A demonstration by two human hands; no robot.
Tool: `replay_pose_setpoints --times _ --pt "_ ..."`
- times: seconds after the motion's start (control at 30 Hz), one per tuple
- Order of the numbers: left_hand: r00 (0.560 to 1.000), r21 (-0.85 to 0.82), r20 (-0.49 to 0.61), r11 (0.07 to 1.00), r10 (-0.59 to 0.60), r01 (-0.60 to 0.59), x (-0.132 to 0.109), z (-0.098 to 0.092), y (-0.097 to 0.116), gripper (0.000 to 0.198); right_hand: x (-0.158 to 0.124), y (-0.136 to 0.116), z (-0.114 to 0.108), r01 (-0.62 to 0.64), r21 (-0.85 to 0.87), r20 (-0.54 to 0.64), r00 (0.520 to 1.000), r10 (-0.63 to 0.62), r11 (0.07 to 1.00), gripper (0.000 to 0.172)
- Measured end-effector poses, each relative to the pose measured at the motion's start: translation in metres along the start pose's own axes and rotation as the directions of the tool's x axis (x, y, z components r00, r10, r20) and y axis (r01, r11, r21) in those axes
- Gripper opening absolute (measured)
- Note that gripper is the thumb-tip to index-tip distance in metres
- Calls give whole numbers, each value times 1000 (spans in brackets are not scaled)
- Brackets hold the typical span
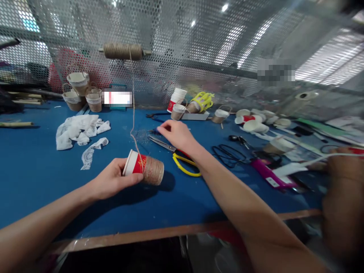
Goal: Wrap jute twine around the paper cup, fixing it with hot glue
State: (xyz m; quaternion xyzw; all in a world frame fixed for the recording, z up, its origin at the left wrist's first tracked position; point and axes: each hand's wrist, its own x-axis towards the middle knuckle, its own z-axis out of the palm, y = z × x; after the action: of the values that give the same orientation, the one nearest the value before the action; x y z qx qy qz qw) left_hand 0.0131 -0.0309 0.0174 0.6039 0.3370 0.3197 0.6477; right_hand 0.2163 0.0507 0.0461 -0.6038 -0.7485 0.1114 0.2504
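My left hand (pixel 113 178) is wrapped around the rim end of a red and white paper cup (pixel 138 163), held tilted on its side above the table. Brown twine (pixel 153 171) is wound around the cup's base half. From there a strand (pixel 133 102) runs up to a twine spool (pixel 123 51) on a horizontal rod. My right hand (pixel 176 132) has its fingertips closed on a small dark tool with a blue part (pixel 155 131); its exact kind is unclear. Below that hand lie scissors (pixel 186 165) with yellow handles, partly covered by my wrist.
White lace (pixel 76 131) lies at left, near several twine-wrapped cups (pixel 79 83). Behind my right hand are pliers (pixel 155 115), a white box (pixel 196 115) and more cups. To the right sit a black cable (pixel 229 154), a purple device (pixel 270 174) and another person's blurred arm (pixel 344 201).
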Motion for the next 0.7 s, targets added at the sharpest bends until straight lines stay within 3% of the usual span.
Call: replay_pose_setpoints --times 0.13,0.27,0.43,0.53,0.57,0.63,0.7 --pt "999 26 -24 999 32 -31 2 -2 -2 14 9 49 -2 -188 -124 70 978 198 974 15" --pt "996 115 -35 990 83 -79 4 -5 -4 13 18 65 13 -292 -121 131 943 307 949 26" --pt "988 278 -30 951 150 -136 4 -10 -7 14 10 51 -1 -329 17 60 943 327 944 13" --pt "977 372 2 907 211 -196 4 -12 -8 15 -10 33 -22 -289 166 11 956 292 943 21" --pt "973 399 11 891 229 -215 4 -12 -8 16 -19 27 -28 -276 246 47 961 273 929 19" --pt "964 442 27 862 265 -249 4 -12 -8 17 -35 14 -36 -305 502 222 950 221 809 14" --pt "957 471 31 840 289 -269 5 -12 -7 17 -48 4 -38 -271 576 276 953 129 771 17"
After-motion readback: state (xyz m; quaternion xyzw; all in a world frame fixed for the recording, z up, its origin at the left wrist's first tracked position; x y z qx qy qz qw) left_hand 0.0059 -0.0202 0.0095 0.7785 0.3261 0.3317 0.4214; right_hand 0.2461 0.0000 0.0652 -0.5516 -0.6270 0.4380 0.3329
